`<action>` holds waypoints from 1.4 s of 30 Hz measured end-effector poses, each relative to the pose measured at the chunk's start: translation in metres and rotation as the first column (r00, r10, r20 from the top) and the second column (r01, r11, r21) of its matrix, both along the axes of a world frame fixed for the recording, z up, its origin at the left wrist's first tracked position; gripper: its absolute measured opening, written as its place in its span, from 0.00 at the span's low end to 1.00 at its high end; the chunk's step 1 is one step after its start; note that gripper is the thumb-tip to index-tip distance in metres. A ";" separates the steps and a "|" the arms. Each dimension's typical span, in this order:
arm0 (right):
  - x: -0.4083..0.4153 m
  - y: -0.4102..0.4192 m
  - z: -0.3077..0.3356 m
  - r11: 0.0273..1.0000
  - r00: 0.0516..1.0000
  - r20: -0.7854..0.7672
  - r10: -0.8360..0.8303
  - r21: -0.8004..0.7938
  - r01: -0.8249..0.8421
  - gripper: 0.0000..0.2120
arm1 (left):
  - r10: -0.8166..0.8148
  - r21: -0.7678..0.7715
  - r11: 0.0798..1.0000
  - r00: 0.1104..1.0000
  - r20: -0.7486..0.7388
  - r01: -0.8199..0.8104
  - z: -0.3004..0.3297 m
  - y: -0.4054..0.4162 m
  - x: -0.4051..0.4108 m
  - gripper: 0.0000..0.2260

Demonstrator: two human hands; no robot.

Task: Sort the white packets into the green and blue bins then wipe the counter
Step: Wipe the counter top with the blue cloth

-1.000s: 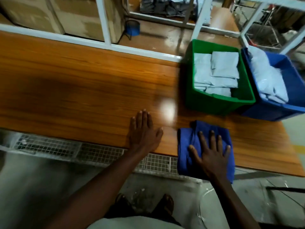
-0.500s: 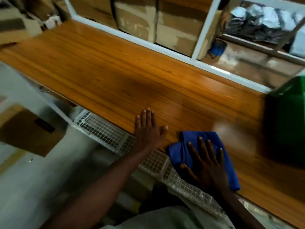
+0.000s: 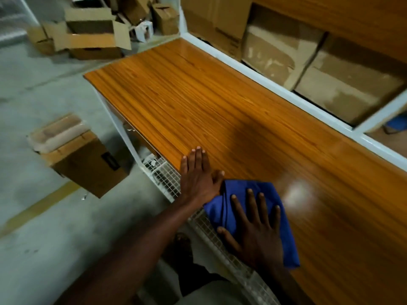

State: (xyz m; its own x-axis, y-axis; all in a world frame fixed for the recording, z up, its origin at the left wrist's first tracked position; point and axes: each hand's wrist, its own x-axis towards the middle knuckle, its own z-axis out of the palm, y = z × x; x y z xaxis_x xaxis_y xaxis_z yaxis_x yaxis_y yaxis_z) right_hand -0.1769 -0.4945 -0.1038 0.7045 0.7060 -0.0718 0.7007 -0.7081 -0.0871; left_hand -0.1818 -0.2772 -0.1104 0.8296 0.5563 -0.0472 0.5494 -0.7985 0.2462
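Observation:
A folded blue cloth (image 3: 275,201) lies on the wooden counter (image 3: 220,111) at its near edge. My right hand (image 3: 255,230) rests flat on the cloth with its fingers spread, pressing it down. Just left of the cloth, my left hand (image 3: 198,175) lies flat on the bare counter, palm down, fingers together, with its thumb touching the cloth's edge. The green bin, the blue bin and the white packets are out of view.
A white frame rail (image 3: 275,84) runs along the counter's far side, with cardboard boxes (image 3: 330,73) behind it. A white wire rack (image 3: 167,179) sits under the near edge. One cardboard box (image 3: 88,164) stands on the floor at left; several open boxes (image 3: 92,34) lie farther back.
My view has swung left, so the green and blue bins have left the frame and the counter's left end shows. Both hands and the cloth have shifted left along the near edge.

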 end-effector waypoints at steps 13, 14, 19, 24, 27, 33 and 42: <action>0.021 0.233 -0.004 0.985 0.985 -0.005 0.173 0.006 -0.173 0.41 | 0.112 0.001 0.994 0.993 -0.031 -0.112 -0.001 0.232 -0.016 0.41; 0.022 0.251 -0.005 0.983 0.984 0.001 0.180 0.014 -0.180 0.41 | 0.110 -0.003 0.994 0.994 -0.023 -0.110 -0.002 0.251 -0.017 0.41; 0.024 0.330 -0.007 0.988 0.988 0.032 0.152 -0.002 -0.152 0.41 | 0.081 0.013 0.997 0.997 0.006 -0.081 -0.006 0.338 -0.025 0.41; 0.030 0.401 -0.008 0.987 0.985 0.062 0.163 0.002 -0.163 0.42 | 0.072 0.000 0.997 0.997 -0.001 -0.072 -0.004 0.416 -0.025 0.42; 0.031 0.439 -0.007 0.985 0.983 0.060 0.172 0.006 -0.172 0.41 | 0.063 0.011 0.998 0.998 0.001 -0.063 -0.006 0.448 -0.024 0.42; 0.040 0.513 -0.007 0.979 0.978 0.050 0.204 -0.001 -0.205 0.40 | 0.134 0.021 0.991 0.991 0.026 -0.135 -0.008 0.517 -0.017 0.41; 0.067 0.630 -0.007 0.962 0.964 -0.007 0.265 0.067 -0.264 0.37 | 0.214 0.012 0.977 0.977 0.001 -0.214 -0.009 0.603 0.006 0.41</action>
State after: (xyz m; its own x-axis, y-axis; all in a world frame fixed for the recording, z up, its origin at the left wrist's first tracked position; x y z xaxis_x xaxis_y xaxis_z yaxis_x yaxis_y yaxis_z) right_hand -0.1102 0.1352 -0.1110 0.4916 0.8703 -0.0295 0.8602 -0.4907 -0.1388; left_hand -0.1762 0.3258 -0.1196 0.6912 0.7216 -0.0400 0.7081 -0.6651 0.2371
